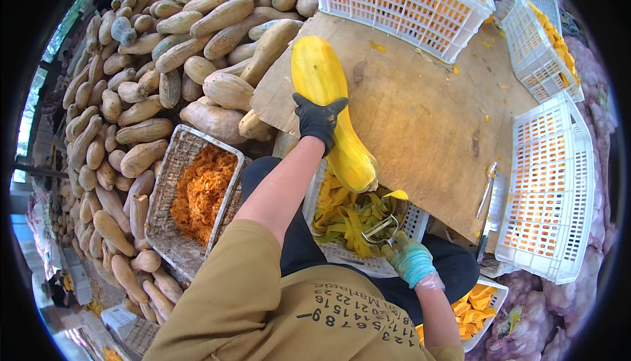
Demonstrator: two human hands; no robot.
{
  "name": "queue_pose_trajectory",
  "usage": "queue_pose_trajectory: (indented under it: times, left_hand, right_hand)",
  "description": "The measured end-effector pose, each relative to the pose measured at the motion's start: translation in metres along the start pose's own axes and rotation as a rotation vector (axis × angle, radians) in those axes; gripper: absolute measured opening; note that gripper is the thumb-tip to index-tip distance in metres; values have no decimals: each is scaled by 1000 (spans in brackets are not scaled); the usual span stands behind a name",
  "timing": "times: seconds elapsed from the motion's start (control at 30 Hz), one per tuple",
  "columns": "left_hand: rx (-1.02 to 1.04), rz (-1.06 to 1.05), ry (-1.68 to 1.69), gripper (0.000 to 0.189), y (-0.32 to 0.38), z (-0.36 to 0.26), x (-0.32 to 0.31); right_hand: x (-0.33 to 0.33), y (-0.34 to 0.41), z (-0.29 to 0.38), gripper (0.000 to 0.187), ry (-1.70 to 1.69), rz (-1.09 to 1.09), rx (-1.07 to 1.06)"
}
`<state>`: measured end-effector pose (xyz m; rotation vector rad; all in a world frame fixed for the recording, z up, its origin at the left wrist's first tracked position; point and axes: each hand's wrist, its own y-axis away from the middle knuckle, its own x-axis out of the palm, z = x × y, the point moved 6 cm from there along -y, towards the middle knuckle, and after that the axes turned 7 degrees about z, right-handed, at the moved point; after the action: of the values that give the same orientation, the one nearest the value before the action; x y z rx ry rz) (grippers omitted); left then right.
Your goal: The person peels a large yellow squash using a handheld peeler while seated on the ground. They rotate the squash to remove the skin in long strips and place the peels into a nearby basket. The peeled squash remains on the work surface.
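Observation:
A long yellow squash (341,114), its skin peeled away over most of the visible side, slants above the near edge of a wooden board (409,109). My left hand (318,119), in a black glove, grips it around the middle. Below its near end, my right hand (409,257) holds a metal Y-shaped peeler (382,229); this hand wears a glove with a light-blue wrap. The peeler is apart from the squash, over a white plastic crate (350,257) between my knees. Long yellow-green peelings (345,215) fill the crate.
Unpeeled squashes (197,55) are heaped at the left. A dirty crate (170,188) holds orange squash pulp (204,193). White crates of orange pieces (394,6) stand at the board's far edge and right (547,188). A knife (485,191) lies on the board's right edge.

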<state>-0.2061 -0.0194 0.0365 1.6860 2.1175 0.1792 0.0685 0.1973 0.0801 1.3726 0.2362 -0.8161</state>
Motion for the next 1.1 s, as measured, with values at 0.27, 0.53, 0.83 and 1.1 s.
queue_pose_trajectory:
  times: [0.27, 0.53, 0.83, 1.1]
  left_hand:
    - [-35, 44, -38, 118, -6, -2, 0]
    - [-205, 378, 21, 115, -69, -26, -23]
    - [-70, 177, -212, 139, -81, -43, -13]
    - [-49, 224, -130, 136, -67, -48, -14]
  right_hand:
    - [-56, -1, 46, 40, -145, -289, -163]
    - [-140, -60, 132, 53, 23, -279, -173]
    - [-154, -101, 168, 53, 30, -322, -190]
    - [-92, -28, 111, 42, 86, -156, -104]
